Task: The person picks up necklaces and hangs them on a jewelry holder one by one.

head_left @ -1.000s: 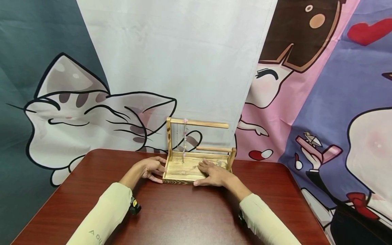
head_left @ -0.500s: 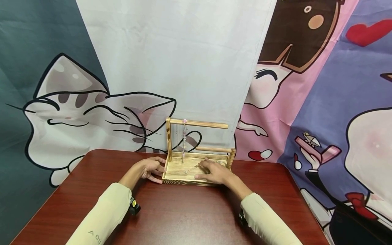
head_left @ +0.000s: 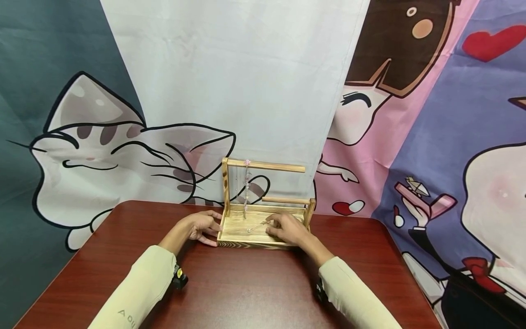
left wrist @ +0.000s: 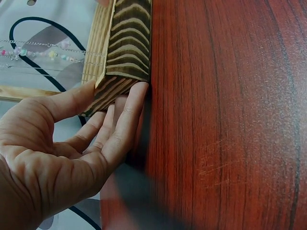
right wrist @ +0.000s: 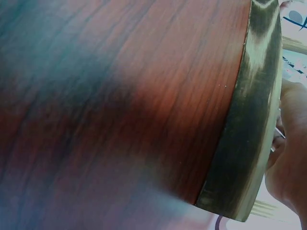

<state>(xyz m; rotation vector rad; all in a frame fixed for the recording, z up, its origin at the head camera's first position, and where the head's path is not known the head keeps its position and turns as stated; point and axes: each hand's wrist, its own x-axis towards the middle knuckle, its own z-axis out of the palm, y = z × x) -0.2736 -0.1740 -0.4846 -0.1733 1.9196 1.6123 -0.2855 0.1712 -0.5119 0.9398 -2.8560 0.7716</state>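
Note:
A wooden jewelry stand (head_left: 246, 245), a shallow tray with two crossbars, stands on the table. My left hand (head_left: 202, 227) holds its left end, thumb at the rim and fingers against the outer end wall, as the left wrist view (left wrist: 76, 143) shows. Over the right part of the tray, my right hand (head_left: 287, 230) pinches a thin chain necklace (head_left: 256, 227) between thumb and fingertips. The chain's pendant end lies on the tray floor to the left of the fingers; the rest is hidden under the hand. In the right wrist view the fingertips are mostly hidden behind the hand.
A pink beaded strand (head_left: 246, 187) and a thin silver chain (head_left: 236, 180) hang from the tall upper crossbar (head_left: 279, 167). A shorter, lower crossbar (head_left: 285, 200) rises behind the right hand. The reddish-brown table (head_left: 246, 288) backs onto a cartoon-print curtain (head_left: 263, 91).
My right thumb has drawn back from the tray's front rim to the fingers, which have curled in on the chain. The pendant has shifted slightly. The left hand keeps its hold.

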